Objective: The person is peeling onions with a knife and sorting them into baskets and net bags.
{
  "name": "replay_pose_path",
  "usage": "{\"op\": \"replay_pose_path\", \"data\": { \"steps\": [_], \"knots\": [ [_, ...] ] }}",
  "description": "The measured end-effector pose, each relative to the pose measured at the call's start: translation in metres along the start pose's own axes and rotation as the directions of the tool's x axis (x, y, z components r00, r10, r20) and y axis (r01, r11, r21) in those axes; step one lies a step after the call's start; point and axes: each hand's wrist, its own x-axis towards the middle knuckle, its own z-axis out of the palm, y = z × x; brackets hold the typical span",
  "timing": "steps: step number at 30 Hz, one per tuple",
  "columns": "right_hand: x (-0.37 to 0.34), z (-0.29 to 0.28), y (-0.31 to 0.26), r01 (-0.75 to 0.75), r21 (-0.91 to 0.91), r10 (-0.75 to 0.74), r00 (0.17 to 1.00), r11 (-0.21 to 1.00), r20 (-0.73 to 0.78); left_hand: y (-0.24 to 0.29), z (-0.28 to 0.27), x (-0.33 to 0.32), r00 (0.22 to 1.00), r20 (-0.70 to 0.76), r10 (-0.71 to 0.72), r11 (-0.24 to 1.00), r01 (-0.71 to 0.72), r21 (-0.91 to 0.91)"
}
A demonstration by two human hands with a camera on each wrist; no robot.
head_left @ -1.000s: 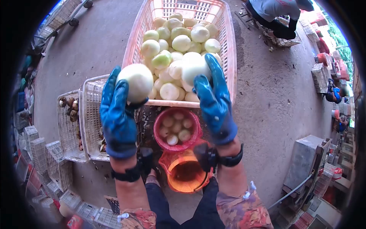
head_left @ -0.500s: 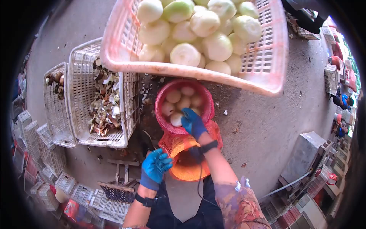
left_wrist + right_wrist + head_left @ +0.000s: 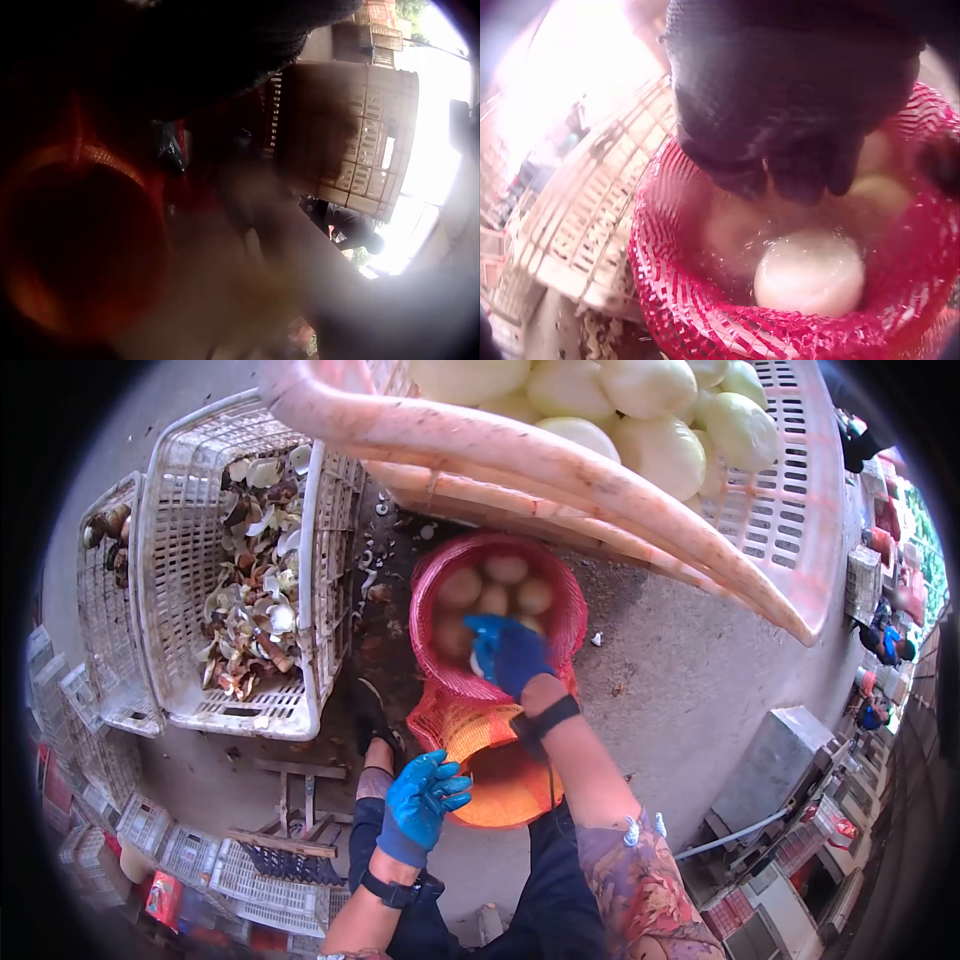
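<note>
My right hand [image 3: 512, 656], in a wet blue glove, reaches down into a bucket lined with pink mesh [image 3: 428, 630]. Several peeled onions [image 3: 492, 598] sit in cloudy water there. The right wrist view shows the dark gloved fingers [image 3: 802, 176] dipping to the water with no onion between them, close behind a large pale onion [image 3: 810, 274]. My left hand [image 3: 418, 800], also gloved, hangs loosely curled beside an orange bucket [image 3: 520, 810] and holds nothing. In the dim left wrist view, the orange bucket's rim [image 3: 127, 169] shows at the left.
A big pinkish crate [image 3: 560, 455] of peeled onions overhangs the mesh-lined bucket. At the left stands a white crate [image 3: 312, 590] with onion peels [image 3: 250, 610]; a narrower crate [image 3: 120, 640] is beside it. A wooden stool [image 3: 285, 845] lies at lower left, a metal box [image 3: 775, 760] at right.
Both hands held large onions over the crate; those are out of the hands now. The right hand moved down into the mesh-lined bucket, the left beside the orange one. The head view tilted downward.
</note>
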Motion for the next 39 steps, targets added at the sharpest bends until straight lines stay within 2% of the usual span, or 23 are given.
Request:
{"op": "replay_pose_path", "data": {
  "steps": [1,2,4,5,7,10,13,16,17,19,20,21,22,24,25,27,28,30,31,32,34,37,39],
  "knots": [
    [0.002,0.014,-0.003,0.154,0.08,-0.141,0.979,0.985,-0.15,-0.001,-0.003,0.003,1.0,-0.026,-0.006,1.0,0.007,0.01],
    [0.005,0.027,-0.009,0.129,-0.083,-0.138,0.985,0.988,-0.103,-0.001,-0.005,0.006,0.999,-0.053,-0.012,1.0,0.013,0.021],
    [0.014,0.049,-0.022,0.094,-0.405,-0.11,0.994,0.909,-0.018,0.001,-0.008,0.013,0.998,-0.038,0.054,0.999,-0.054,0.0],
    [0.022,0.056,-0.024,0.066,-0.419,-0.028,0.995,0.906,0.097,0.001,-0.008,0.016,0.996,-0.031,0.082,0.997,-0.082,-0.009],
    [0.044,0.067,-0.024,0.017,-0.447,0.138,0.94,0.895,0.312,0.001,-0.001,0.018,0.995,-0.046,0.087,0.995,-0.089,-0.041],
    [0.048,0.078,-0.019,0.093,-0.554,0.147,0.916,0.828,0.374,0.001,0.007,0.024,0.995,-0.064,0.079,0.996,-0.082,-0.039],
    [0.052,0.088,-0.002,0.083,-0.431,0.065,0.945,0.899,0.319,0.007,0.012,0.037,0.994,-0.052,0.098,0.995,-0.099,-0.019],
    [0.043,-0.002,-0.027,0.103,-0.245,0.065,0.804,0.964,0.591,0.02,0.018,0.052,0.981,0.007,0.192,0.981,-0.192,-0.038],
    [0.034,-0.006,-0.017,0.03,-0.023,-0.015,0.876,0.999,0.482,0.025,0.022,0.057,0.971,0.032,0.236,0.971,-0.234,-0.055],
    [0.011,-0.01,-0.002,-0.024,0.432,-0.071,0.977,0.902,0.202,0.033,0.038,0.061,0.965,-0.018,0.26,0.965,-0.261,-0.028],
    [-0.001,-0.015,-0.003,0.011,0.551,-0.107,0.984,0.834,0.144,0.038,0.051,0.062,0.962,-0.041,0.271,0.962,-0.272,-0.011],
    [-0.014,-0.023,-0.009,0.048,0.661,-0.134,0.988,0.749,0.08,0.046,0.071,0.062,0.971,-0.136,0.197,0.979,-0.201,-0.015],
    [-0.029,-0.03,-0.017,0.086,0.757,-0.147,0.989,0.647,0.013,0.043,0.069,0.074,0.974,-0.102,0.2,0.972,-0.211,-0.103],
    [-0.047,-0.06,-0.049,0.065,0.782,-0.249,0.962,0.62,0.117,0.034,0.063,0.1,0.976,-0.035,0.217,0.936,-0.218,-0.276],
    [-0.053,-0.058,-0.048,0.052,0.769,-0.224,0.967,0.637,0.12,0.041,0.056,0.102,0.985,0.071,0.159,0.925,-0.124,-0.359],
    [-0.041,-0.032,-0.017,-0.089,0.639,0.072,0.996,0.764,0.053,0.045,0.051,0.098,0.974,0.077,0.214,0.952,-0.191,-0.241],
    [-0.031,-0.021,-0.001,-0.178,0.571,0.218,0.976,0.802,-0.002,0.045,0.05,0.097,0.967,0.084,0.239,0.959,-0.221,-0.18],
    [-0.005,-0.01,0.013,-0.207,0.151,0.227,0.965,0.966,-0.13,0.047,0.053,0.093,0.971,0.114,0.21,0.96,-0.183,-0.211],
    [0.008,-0.004,0.016,-0.226,-0.072,0.209,0.96,0.971,-0.189,0.048,0.056,0.091,0.974,0.127,0.186,0.959,-0.151,-0.242],
    [0.02,-0.006,0.01,-0.275,-0.093,0.272,0.961,0.957,-0.046,0.049,0.057,0.089,0.976,0.141,0.164,0.954,-0.121,-0.273],
    [0.042,-0.01,-0.001,-0.357,-0.159,0.386,0.893,0.92,0.232,0.052,0.059,0.087,0.972,0.177,0.157,0.954,-0.103,-0.281],
    [0.064,0.012,0.012,-0.349,-0.259,0.43,0.802,0.901,0.414,0.054,0.053,0.088,0.958,0.226,0.176,0.964,-0.121,-0.237],
    [0.064,0.011,0.011,-0.284,-0.236,0.364,0.808,0.929,0.462,0.057,0.045,0.089,0.955,0.225,0.194,0.969,-0.151,-0.194]
  ]
}}
